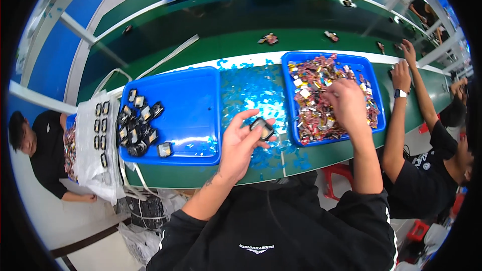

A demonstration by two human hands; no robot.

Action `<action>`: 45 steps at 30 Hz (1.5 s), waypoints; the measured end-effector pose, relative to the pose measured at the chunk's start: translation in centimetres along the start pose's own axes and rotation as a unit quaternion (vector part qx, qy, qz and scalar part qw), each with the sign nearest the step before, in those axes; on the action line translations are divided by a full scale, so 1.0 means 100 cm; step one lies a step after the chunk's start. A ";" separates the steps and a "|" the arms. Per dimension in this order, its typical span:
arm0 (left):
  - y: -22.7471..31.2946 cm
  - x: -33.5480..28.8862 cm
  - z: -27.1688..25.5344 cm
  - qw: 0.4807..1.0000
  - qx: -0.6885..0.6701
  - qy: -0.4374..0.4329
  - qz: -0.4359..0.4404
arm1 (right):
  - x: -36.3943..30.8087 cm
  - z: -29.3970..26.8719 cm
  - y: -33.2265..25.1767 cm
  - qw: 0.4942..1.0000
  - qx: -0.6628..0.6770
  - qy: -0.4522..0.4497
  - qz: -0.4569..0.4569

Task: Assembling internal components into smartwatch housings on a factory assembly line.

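Observation:
My left hand (237, 143) holds a small black square housing (263, 128) with a pale face, pinched between thumb and fingers above the bench. My right hand (346, 101) reaches down over a blue tray (288, 90) heaped with small pink, gold and silver parts (312, 110). Its fingers are drawn together at the heap, and their tips are hidden, so I cannot make out what they hold. On the left, a second blue tray (191, 105) carries a cluster of black housings (136, 130) along its left side. One housing (164, 149) lies apart near its front edge.
Blue film scraps (256, 105) litter the green bench between the trays. Beyond a white rail, a green conveyor (226, 40) carries loose parts (269, 38). White packing sheets (95, 155) with housings stand at the left. Co-workers' arms (396, 135) reach in at the right; another person (45, 145) is at the left.

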State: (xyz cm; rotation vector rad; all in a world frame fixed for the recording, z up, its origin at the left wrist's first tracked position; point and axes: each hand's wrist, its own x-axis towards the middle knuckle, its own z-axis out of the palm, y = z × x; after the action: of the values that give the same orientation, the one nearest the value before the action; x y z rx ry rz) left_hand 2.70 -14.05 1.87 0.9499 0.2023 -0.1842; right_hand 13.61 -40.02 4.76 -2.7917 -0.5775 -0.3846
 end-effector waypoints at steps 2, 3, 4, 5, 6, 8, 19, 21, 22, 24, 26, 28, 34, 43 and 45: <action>0.002 0.002 0.001 1.000 -0.002 -0.017 0.003 | 0.002 -0.003 0.005 0.997 0.011 0.078 0.013; 0.002 0.002 0.000 1.000 -0.005 -0.014 0.004 | 0.005 -0.010 0.004 0.991 0.032 0.128 -0.027; 0.002 0.002 -0.003 1.000 -0.002 -0.018 0.014 | 0.005 -0.014 0.001 0.991 0.031 0.126 -0.029; 0.002 0.002 -0.005 0.999 0.001 -0.022 0.024 | 0.004 -0.016 -0.005 0.979 0.149 0.127 0.050; 0.000 0.002 -0.007 1.000 -0.003 -0.021 0.023 | 0.002 -0.018 -0.008 0.948 0.262 0.124 0.130; -0.001 0.005 -0.011 0.979 0.173 -0.072 0.085 | 0.000 -0.018 -0.017 0.916 0.363 0.117 0.123; 0.019 0.013 0.019 0.892 0.384 -0.083 0.222 | -0.025 -0.005 -0.091 0.693 0.705 -0.086 0.121; 0.022 0.005 0.016 0.883 0.410 -0.048 0.224 | -0.023 -0.004 -0.091 0.706 0.687 -0.122 0.121; 0.023 0.004 0.014 0.883 0.411 -0.048 0.222 | -0.021 -0.003 -0.090 0.719 0.666 -0.156 0.121; 0.024 0.001 0.009 0.812 0.493 -0.054 0.309 | -0.016 -0.002 -0.089 0.743 0.634 -0.185 0.107; 0.023 0.000 0.003 0.796 0.504 -0.064 0.328 | -0.013 0.001 -0.091 0.749 0.597 -0.255 0.132; 0.023 0.000 -0.001 0.779 0.516 -0.071 0.348 | -0.003 0.002 -0.092 0.749 0.585 -0.290 0.117; 0.014 0.000 -0.009 0.797 0.510 -0.021 0.324 | -0.005 0.030 -0.104 0.873 0.431 -0.205 0.104; 0.003 -0.002 -0.013 0.879 0.414 0.034 0.235 | -0.020 0.037 -0.107 0.862 0.498 -0.070 -0.066; -0.003 -0.007 -0.022 0.900 0.387 0.043 0.193 | -0.022 0.032 -0.116 0.828 0.550 -0.106 0.018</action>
State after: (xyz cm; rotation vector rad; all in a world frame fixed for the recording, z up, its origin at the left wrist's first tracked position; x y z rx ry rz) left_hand 1.74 -12.38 0.59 1.7729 0.0076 0.1666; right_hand 7.44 -29.51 3.48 -1.7048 -0.5398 0.2388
